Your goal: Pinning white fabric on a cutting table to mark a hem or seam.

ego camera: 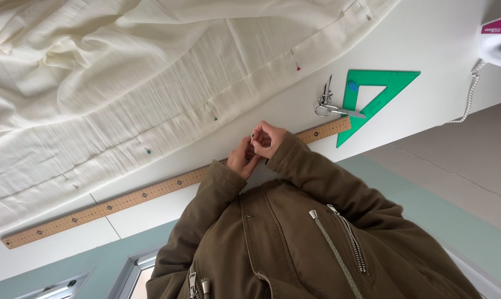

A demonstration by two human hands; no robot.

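Your left hand (241,159) and right hand (268,138) meet at frame centre, fingers pinched together on something too small to tell, over the ruler (151,191), just below the cloth (123,99).

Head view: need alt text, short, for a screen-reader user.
Both hands, left hand and right hand, meet fingertip to fingertip over a long wooden ruler on a white table; whatever they pinch is too small to tell. Pinned cream fabric lies beyond, with scissors and a green set square nearby.
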